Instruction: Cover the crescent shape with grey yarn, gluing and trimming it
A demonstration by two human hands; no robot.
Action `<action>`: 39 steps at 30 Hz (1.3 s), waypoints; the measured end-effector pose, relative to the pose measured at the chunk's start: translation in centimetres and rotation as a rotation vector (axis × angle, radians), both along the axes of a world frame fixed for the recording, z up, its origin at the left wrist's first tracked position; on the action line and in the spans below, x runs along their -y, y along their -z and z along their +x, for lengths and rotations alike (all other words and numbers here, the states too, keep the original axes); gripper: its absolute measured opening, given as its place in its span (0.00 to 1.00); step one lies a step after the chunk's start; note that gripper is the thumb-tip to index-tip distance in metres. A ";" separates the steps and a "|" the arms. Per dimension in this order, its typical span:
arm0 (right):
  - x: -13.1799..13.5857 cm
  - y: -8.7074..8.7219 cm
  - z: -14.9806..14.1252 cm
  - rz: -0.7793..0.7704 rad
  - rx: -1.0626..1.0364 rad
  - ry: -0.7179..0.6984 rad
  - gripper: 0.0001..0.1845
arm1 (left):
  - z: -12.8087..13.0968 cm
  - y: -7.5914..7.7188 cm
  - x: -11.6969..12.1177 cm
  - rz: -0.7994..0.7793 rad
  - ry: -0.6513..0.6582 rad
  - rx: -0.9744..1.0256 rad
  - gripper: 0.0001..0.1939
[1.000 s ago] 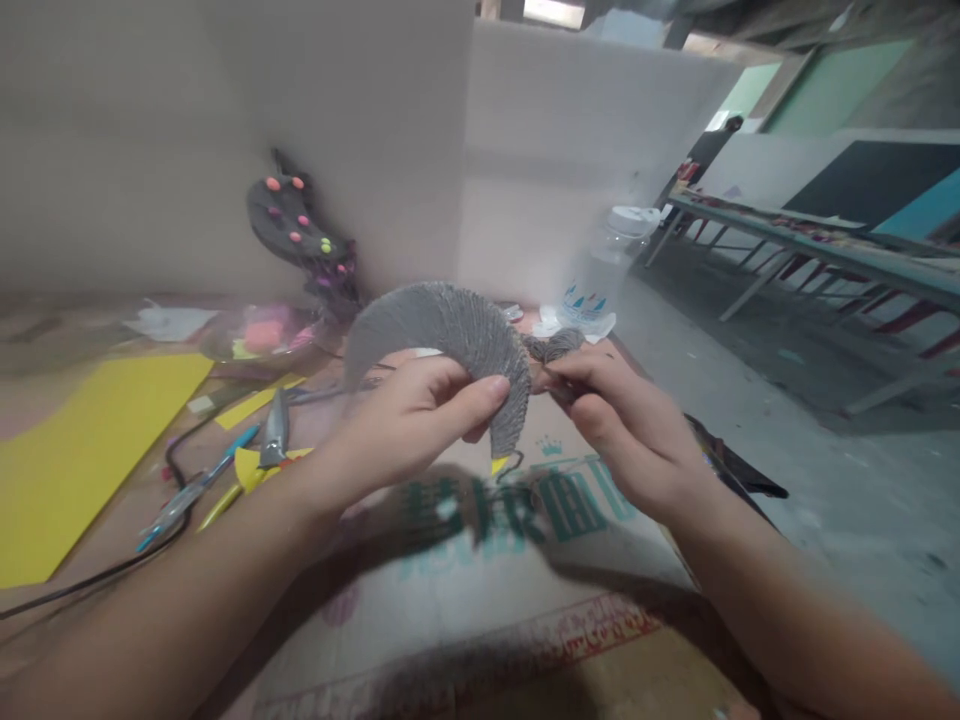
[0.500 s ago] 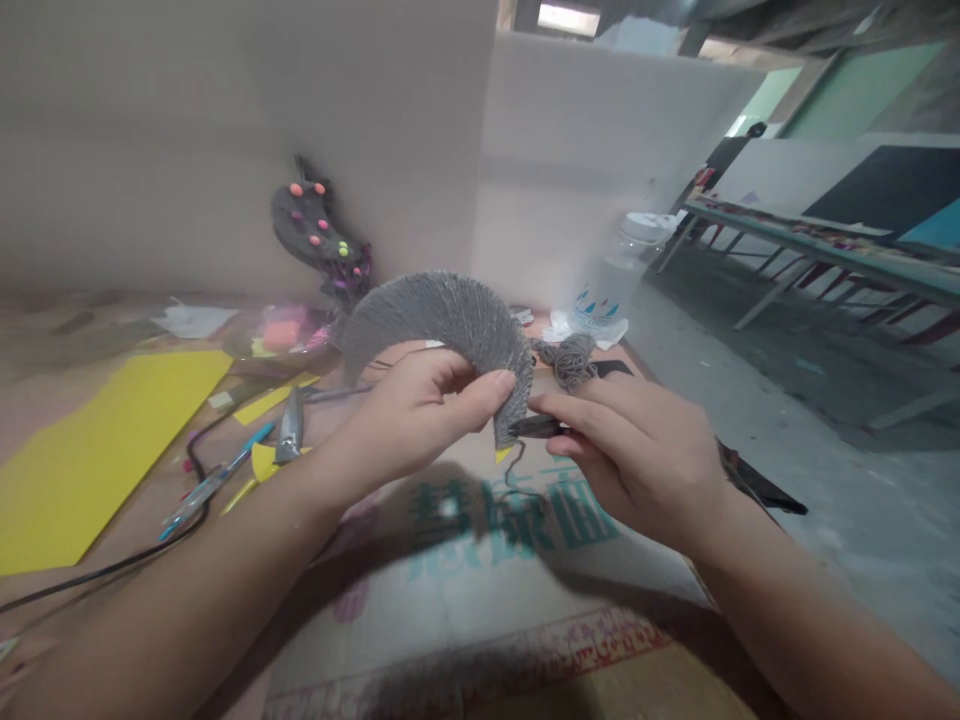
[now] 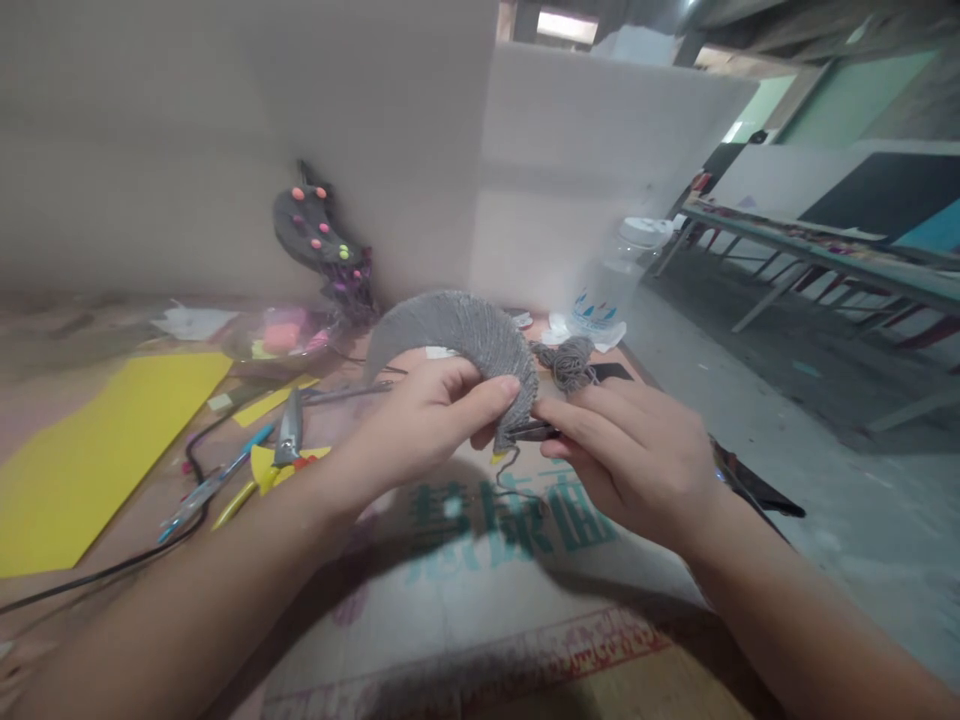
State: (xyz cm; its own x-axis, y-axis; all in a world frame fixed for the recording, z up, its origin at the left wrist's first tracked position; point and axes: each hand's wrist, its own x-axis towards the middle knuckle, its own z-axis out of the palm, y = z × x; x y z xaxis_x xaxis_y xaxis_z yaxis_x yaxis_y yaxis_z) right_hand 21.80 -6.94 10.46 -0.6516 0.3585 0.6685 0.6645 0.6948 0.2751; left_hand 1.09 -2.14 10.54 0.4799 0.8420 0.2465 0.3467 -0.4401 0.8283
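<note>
- One grey yarn-wrapped crescent [image 3: 469,325] in the head view, held above the printed cardboard [image 3: 480,610] on the bench [image 3: 161,455], slightly lower and farther right than half a second ago.
- Clamped on its right-hand part by the left hand [image 3: 446,405], thumb in front, fingers partly hidden.
- Closed around a dark slim tool [image 3: 534,431] in the right hand [image 3: 637,455], with the tool's tip at the crescent's lower end; near the yarn bundle [image 3: 571,362] a second ago, with the tool hardly visible then.
- Curling down from that same end, a loose strand [image 3: 504,480].
- Behind, unmoved: the bottle [image 3: 600,290] and dotted dark crescent [image 3: 300,225].
- At left, beside the yellow sheet [image 3: 112,450]: a pen [image 3: 217,480] and scissors [image 3: 289,430], more exposed now.
</note>
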 end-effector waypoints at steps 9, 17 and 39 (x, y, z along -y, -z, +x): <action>-0.2 0.3 0.0 0.010 0.005 -0.005 0.10 | 0.3 0.2 0.0 -0.057 0.035 0.054 0.23; -0.2 0.2 0.5 -0.065 -0.072 -0.048 0.10 | 0.0 0.3 -0.3 -0.020 0.024 0.012 0.24; -0.1 0.1 0.1 -0.111 -0.027 -0.030 0.14 | 0.2 0.5 -0.2 0.038 -0.001 -0.033 0.24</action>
State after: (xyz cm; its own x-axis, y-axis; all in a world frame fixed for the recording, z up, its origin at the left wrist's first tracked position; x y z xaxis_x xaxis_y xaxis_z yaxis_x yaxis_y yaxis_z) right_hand 21.86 -6.80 10.32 -0.6455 0.4125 0.6429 0.6493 0.7395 0.1774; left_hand 1.29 -1.93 10.00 0.4872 0.8330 0.2623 0.3741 -0.4705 0.7992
